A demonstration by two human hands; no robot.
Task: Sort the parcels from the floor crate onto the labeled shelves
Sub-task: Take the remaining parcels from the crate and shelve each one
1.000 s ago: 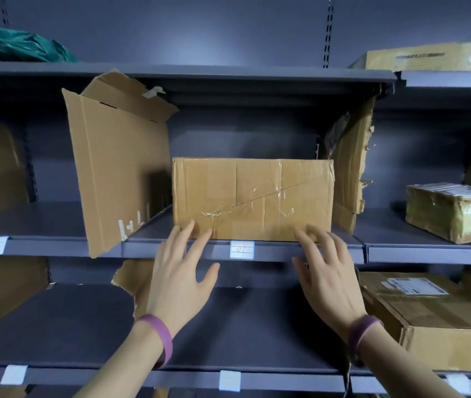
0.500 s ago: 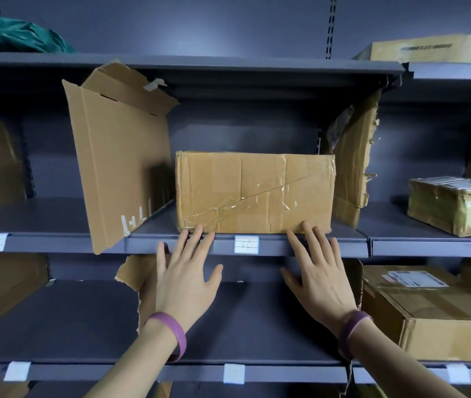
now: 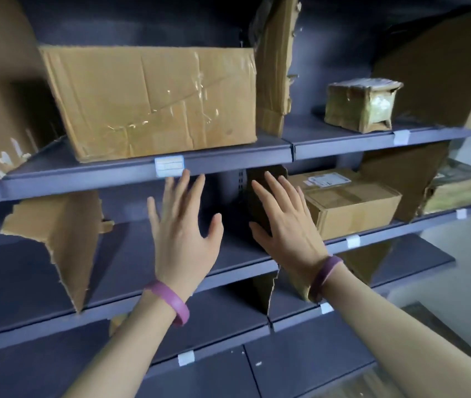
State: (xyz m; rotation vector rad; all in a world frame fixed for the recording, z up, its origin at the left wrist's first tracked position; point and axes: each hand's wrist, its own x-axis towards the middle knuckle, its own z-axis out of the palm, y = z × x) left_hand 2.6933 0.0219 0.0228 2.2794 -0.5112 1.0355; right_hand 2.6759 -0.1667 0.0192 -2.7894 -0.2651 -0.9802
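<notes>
Two bare hands are raised in front of grey metal shelving, each with a purple wristband at the wrist. The left hand has its grip apart, fingers straight and spread, holding nothing. Its fingertips lie at the front lip of the upper shelf, just below a white label; whether they touch the lip I cannot tell. The right hand is just beside it, its grip likewise apart and empty, fingers straight, in front of a dark cardboard divider that stands under that shelf.

The large cardboard parcel, wrapped in clear tape, sits flat on the upper shelf right above the label, its front face close to the edge. A torn upright cardboard sheet stands just beside its right end. Further right on the same level sits a small taped parcel. One level down, right of the hands, a brown box with a printed shipping label rests on the lower shelf. A ragged cardboard divider stands on that shelf to the left.
</notes>
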